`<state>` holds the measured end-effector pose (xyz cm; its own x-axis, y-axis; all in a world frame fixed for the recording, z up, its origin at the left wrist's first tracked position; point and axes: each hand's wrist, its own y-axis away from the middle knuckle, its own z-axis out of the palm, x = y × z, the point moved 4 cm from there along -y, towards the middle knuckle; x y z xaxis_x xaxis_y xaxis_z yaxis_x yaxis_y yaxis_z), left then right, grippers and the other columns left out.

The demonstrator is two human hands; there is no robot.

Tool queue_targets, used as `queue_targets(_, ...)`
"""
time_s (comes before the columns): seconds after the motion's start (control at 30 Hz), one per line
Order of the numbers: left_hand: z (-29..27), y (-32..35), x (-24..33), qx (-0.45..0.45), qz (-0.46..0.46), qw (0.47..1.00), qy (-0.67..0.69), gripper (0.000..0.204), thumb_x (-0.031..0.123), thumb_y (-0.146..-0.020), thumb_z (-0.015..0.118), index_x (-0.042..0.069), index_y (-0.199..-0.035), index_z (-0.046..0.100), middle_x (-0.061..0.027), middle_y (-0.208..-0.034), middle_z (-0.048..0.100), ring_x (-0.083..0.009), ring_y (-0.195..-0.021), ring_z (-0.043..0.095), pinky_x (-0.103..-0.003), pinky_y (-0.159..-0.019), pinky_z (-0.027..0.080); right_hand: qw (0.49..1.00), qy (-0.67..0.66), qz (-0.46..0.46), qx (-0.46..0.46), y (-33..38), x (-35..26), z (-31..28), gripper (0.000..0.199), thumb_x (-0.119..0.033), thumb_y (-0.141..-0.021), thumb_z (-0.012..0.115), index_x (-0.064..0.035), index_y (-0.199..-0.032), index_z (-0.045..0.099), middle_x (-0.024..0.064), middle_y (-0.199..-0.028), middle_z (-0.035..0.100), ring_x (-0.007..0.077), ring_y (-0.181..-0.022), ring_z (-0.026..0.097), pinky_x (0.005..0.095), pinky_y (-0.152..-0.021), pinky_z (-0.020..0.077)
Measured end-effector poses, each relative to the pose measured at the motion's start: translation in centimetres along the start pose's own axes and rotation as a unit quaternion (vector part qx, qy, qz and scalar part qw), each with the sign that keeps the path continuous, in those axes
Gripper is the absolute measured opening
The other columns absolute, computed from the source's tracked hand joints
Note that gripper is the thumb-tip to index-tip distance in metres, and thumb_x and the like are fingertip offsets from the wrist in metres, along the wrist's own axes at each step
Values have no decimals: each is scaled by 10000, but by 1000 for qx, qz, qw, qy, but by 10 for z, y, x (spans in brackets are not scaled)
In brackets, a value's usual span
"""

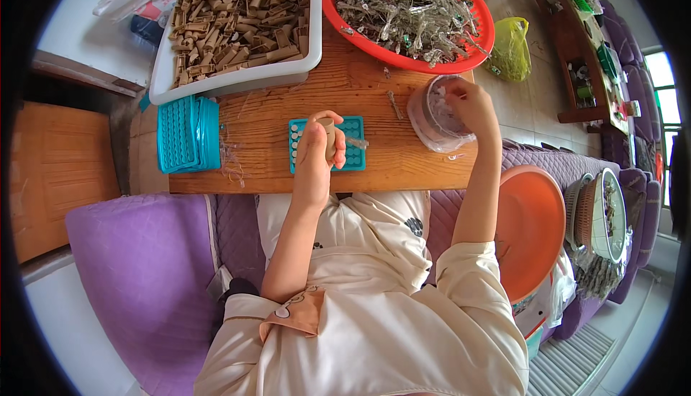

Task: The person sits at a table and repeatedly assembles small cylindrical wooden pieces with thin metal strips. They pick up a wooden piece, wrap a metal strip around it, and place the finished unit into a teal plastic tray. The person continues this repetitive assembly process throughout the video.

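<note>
My left hand (312, 162) is wrapped round a short brown tube (329, 135), held upright above a teal tray with holes (353, 160). A clear, wispy strand (356, 142) sticks out to the right of that hand; what it joins is hidden by my fingers. Small round white pieces (294, 137) sit along the tray's left side. My right hand (475, 108) reaches into a clear plastic tub (425, 126) with small whitish pieces inside. Its fingers are bent together there, and anything between them is too small to make out.
A white bin (162, 72) full of brown tubes stands at the back left. Behind the tub is a red basket (484, 36) heaped with clear wired strands. Stacked teal trays (188, 137) sit at the wooden table's (259, 126) left edge. An orange basin (533, 230) is at my right.
</note>
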<state>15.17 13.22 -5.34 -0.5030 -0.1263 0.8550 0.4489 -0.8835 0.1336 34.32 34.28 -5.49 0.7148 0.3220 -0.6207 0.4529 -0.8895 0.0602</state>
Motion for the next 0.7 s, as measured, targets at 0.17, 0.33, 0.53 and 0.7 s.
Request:
queue_targets(0.17, 2, 2, 0, -1, 11, 1000, 14, 363, 375, -932, 321, 48, -1005, 463, -6, -670, 462, -67, -551, 383, -202, -497, 323, 982, -180, 51, -12, 4, 10, -16, 136, -65, -769, 565, 0, -870, 630, 57, -697, 600, 103, -605, 532, 234, -570, 448)
queue_targets(0.33, 3, 2, 2, -1, 11, 1000, 24, 360, 374, -931, 323, 51, -998, 469, -8, -669, 461, -71, -550, 384, -205, -492, 321, 963, -265, 46, -6, 11, 11, -25, 170, -5, -805, 509, 53, -945, 586, 46, -775, 606, 83, -690, 554, 204, -641, 461)
queue_targets(0.53, 3, 4, 4, 1, 24, 999, 45, 345, 360, -932, 325, 54, -987, 474, -9, -665, 455, -72, -546, 383, -206, -480, 319, 957, -287, 21, -24, 17, 10, -28, 287, 18, -806, 492, 58, -1090, 513, 85, -977, 582, 106, -836, 558, 228, -751, 464)
queue_targets(0.7, 5, 5, 6, -2, 16, 999, 51, 343, 357, -932, 326, 51, -989, 471, -9, -663, 453, -70, -536, 375, -201, -476, 316, 936, -351, 22, -21, 23, 1, -30, 316, 35, -799, 491, 53, -1114, 494, 100, -1038, 556, 113, -849, 554, 236, -757, 459)
